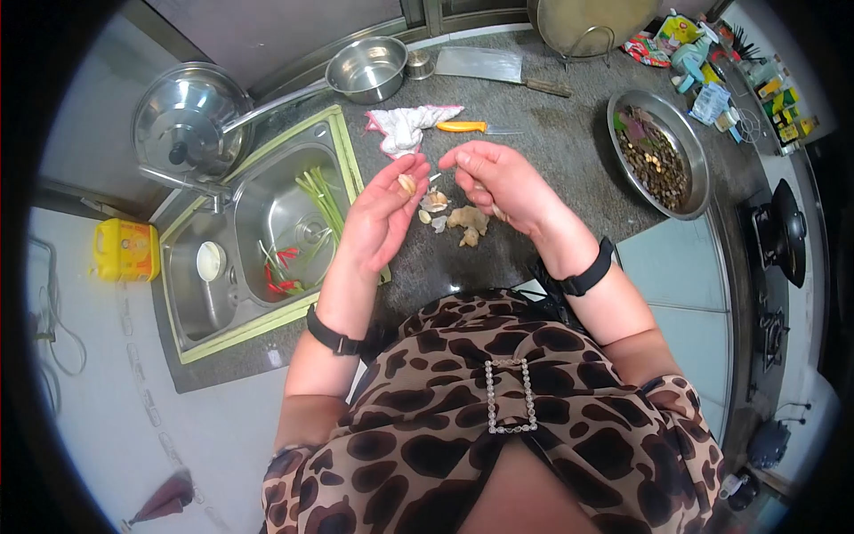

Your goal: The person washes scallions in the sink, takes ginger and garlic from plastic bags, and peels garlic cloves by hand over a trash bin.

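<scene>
- Left hand (384, 212): raised over the desk, palm half up, fingers curled loosely round a small pale tan garlic clove (406, 184).
- Right hand (503, 182): close to the left, not touching it; thumb and forefinger drawn together, other fingers folded. Can't tell from here whether they grasp anything.
- Below the hands, on the dark grey stone desk (560, 133): a whitish, broken-up garlic bulb (435, 201), a loose cream clove (424, 216) and thin pale flakes (439, 226), probably skin.
- Just beside: a knobbly tan ginger root (468, 217).
- Far side: an orange-handled small knife (463, 126) near a white cloth with pink edging (405, 126); a wide steel cleaver (480, 64) farther back.
- Progress, my judgement: garlic partway. Bulb split, at least one clove separated, one in hand; the rest of the bulb remains. Can't tell if the held clove is bare.
- Ginger looks unpeeled, uncut.
- Long green stalks (322, 203) and red chillies (283, 287) sit in the steel sink (347, 147), seemingly not chopped.
- Right side: brown shells (658, 178) in a round steel basin (689, 142), apparently uncooked.
</scene>
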A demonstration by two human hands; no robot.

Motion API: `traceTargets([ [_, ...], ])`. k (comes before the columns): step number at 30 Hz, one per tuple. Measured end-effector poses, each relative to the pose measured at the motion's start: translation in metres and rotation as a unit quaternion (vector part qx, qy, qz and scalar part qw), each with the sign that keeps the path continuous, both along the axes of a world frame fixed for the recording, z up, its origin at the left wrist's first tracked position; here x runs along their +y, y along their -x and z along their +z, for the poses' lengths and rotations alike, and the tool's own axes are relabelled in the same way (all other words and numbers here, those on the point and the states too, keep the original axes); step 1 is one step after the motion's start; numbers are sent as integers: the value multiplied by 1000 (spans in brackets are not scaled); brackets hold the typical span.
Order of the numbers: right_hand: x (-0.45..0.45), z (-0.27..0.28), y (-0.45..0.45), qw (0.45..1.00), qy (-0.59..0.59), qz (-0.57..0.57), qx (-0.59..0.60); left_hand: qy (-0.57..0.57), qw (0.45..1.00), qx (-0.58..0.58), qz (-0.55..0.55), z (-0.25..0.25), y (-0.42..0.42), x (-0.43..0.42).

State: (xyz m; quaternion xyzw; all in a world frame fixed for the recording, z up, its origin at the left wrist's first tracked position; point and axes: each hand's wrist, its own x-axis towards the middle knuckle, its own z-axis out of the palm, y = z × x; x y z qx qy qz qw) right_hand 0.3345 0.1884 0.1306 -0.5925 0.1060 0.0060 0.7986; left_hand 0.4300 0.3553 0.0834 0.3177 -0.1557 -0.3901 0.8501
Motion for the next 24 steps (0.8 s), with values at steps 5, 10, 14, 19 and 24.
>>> traceTargets([
  [5, 12, 7, 5, 974, 189, -40, -117, 32, 998, -59, 21, 30, 18, -3],
  [10, 22, 16, 13, 931, 250, -116, -239, 33, 995, -65, 63, 33, 21, -5],
  [14, 24, 24, 19, 934, 262, -125, -208, 53, 997, -19, 46, 36, 26, -6],
  [19, 29, 25, 22, 921, 274, -152, -231, 36, 997, -43, 57, 42, 35, -9],
  [24, 27, 28, 25, 935, 239, -134, -223, -1, 969, -202, 142, 49, 39, -7],
])
